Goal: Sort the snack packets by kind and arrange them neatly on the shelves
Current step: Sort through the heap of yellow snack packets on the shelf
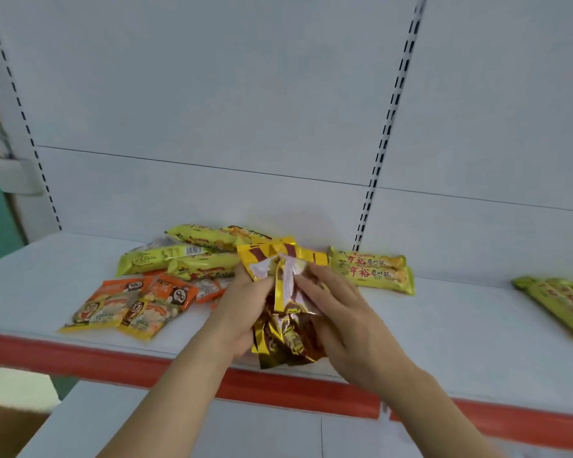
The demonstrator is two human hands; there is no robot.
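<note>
Both hands held a bunch of gold-and-brown snack packets over the front of the white shelf.

The left hand (245, 312) curled round the bunch of gold-and-brown packets (285, 292) from the left, and the right hand (339, 312) gripped it from the right, fingers pinching the upper packets. The bunch stood between the palms, its top fanned out above the fingertips and its lower end near the shelf's (443, 325) red front edge (295, 388). Left of the left hand lay orange and yellow cartoon-face packets (130, 305); beyond it, a loose heap of long yellow-green packets (186, 256). Just beyond the right hand two more long yellow-green packets (372, 271) lay side by side, and well off to its right lay others (559, 302).
</note>
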